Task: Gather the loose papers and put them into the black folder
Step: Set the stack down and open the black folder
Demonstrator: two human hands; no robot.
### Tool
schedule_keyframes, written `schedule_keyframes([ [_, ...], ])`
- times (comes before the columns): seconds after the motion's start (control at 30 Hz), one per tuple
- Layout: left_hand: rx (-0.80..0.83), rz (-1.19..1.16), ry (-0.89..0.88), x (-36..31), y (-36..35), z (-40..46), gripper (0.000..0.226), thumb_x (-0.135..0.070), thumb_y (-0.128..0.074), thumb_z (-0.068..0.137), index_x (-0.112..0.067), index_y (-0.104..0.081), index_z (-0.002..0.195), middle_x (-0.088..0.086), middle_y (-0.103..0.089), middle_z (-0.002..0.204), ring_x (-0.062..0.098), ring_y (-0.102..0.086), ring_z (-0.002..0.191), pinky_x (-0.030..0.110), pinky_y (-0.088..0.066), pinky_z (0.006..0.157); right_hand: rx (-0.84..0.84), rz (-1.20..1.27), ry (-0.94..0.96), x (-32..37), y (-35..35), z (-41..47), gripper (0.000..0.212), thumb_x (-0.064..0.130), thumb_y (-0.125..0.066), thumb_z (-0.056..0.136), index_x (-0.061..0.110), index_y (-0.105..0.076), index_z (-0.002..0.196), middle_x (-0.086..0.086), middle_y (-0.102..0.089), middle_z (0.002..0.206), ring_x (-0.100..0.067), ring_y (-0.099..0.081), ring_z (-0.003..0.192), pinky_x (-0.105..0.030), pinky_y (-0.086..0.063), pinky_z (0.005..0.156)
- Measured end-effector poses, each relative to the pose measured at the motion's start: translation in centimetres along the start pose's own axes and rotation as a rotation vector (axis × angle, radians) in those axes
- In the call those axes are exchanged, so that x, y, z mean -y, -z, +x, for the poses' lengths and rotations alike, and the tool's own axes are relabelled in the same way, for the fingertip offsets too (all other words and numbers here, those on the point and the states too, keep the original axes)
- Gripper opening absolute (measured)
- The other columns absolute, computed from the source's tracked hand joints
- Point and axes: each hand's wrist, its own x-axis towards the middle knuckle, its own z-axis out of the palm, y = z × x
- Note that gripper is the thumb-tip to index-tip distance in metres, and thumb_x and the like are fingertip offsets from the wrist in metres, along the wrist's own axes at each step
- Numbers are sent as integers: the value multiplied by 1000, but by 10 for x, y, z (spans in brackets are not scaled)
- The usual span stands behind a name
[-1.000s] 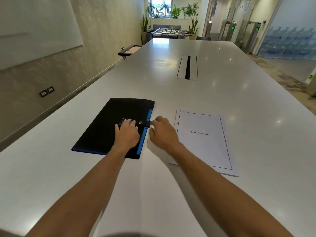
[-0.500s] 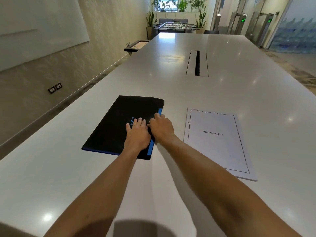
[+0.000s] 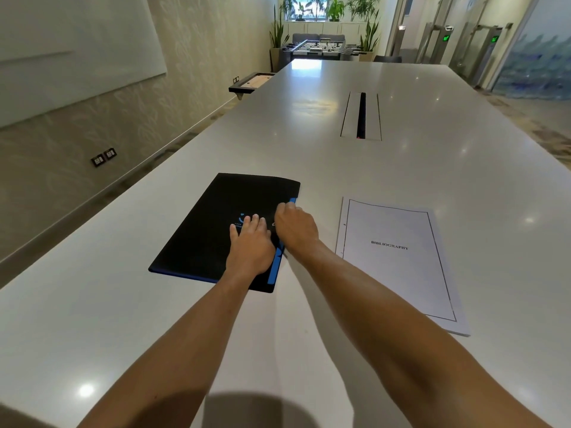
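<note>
A black folder (image 3: pixel 210 230) with a blue edge lies closed on the white table (image 3: pixel 309 156). My left hand (image 3: pixel 251 245) rests flat on its cover, palm down, near the right side. My right hand (image 3: pixel 296 230) sits on the folder's right edge, with its fingers curled over the blue strip where the clasp is; the clasp itself is hidden. To the right lies a stack of white papers (image 3: pixel 398 261), squared up and headed "BIBLIOGRAPHY", with neither hand touching it.
A cable slot (image 3: pixel 361 115) is set into the table beyond the papers. The table's left edge runs beside a wall with a small shelf (image 3: pixel 250 83). A table-football game (image 3: pixel 321 46) and plants stand at the far end.
My right hand has moved left from beside the clasp onto the folder's right edge, next to my left hand. My left hand has stayed flat on the cover.
</note>
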Motion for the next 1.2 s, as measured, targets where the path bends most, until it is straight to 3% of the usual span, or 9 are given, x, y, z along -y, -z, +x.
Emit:
schedule_keyframes([
  [0.1, 1, -13, 14, -1, -1, -1, 59, -44, -29, 102, -10, -27, 150, 11, -24, 160, 24, -13, 149, 54, -5, 118, -27, 236, -177, -2, 3, -1, 15, 14, -55, 95, 7, -50, 108, -8, -58, 89, -14, -52, 63, -24, -43, 57],
  [0.2, 9, 23, 19, -4, 0, 0, 70, -56, -32, 97, -11, -27, 151, 11, -24, 159, 25, -13, 148, 54, -4, 117, -6, 494, -432, -9, 4, -6, 34, 11, -64, 89, 6, -49, 119, -7, -57, 92, -17, -60, 75, -20, -46, 60],
  [0.33, 14, 42, 10, -9, 4, -1, 63, -54, -35, 97, -17, -33, 148, 10, -30, 157, 30, -17, 147, 60, -8, 115, 36, 655, -602, -20, 11, -8, 17, 4, -66, 85, 5, -59, 100, -10, -60, 87, -14, -58, 68, -16, -42, 53],
  [0.4, 29, 40, -2, -12, 8, -2, 56, -48, -38, 99, -21, -33, 147, 9, -30, 157, 33, -19, 146, 64, -10, 113, 24, 707, -626, -23, 14, -11, 12, 0, -66, 84, 6, -59, 92, -12, -61, 87, -20, -62, 74, -24, -52, 63],
  [0.5, 31, 26, -87, -20, 19, -3, 46, -34, -48, 97, -20, -38, 140, 8, -38, 150, 33, -36, 138, 66, -25, 109, 6, 759, -640, -25, 17, -16, 15, 0, -64, 85, 5, -61, 98, -6, -56, 90, -14, -56, 78, -21, -48, 67],
  [0.6, 64, 124, -192, -37, 32, -1, 48, -18, -63, 88, -15, -43, 132, 11, -45, 137, 30, -58, 113, 50, -51, 93, -4, 775, -633, -25, 21, -16, 13, 3, -64, 86, 7, -62, 98, -3, -56, 88, -10, -54, 74, -13, -39, 58],
  [0.83, -36, 465, -169, -58, 66, 8, 35, -17, -52, 95, -4, -46, 127, 21, -51, 126, 34, -63, 100, 38, -51, 77, -19, 859, -660, -29, 34, -17, 12, -3, -61, 81, 8, -65, 86, -7, -64, 83, -22, -68, 72, -35, -61, 66],
  [1.0, 24, 480, -103, -54, 72, 5, 79, -55, -54, 90, -2, -26, 142, 27, -26, 151, 40, -57, 115, 45, -50, 86, -31, 873, -642, -28, 44, -18, 12, -2, -61, 85, 10, -62, 86, -5, -62, 79, -25, -70, 71, -39, -61, 67],
  [1.2, 7, 457, -66, -52, 78, 6, 99, -63, -64, 78, -7, -19, 145, 24, -11, 158, 41, -56, 117, 46, -50, 88, -18, 905, -649, -28, 50, -27, 9, -1, -59, 86, 6, -64, 88, -14, -68, 88, -29, -70, 73, -40, -61, 72],
])
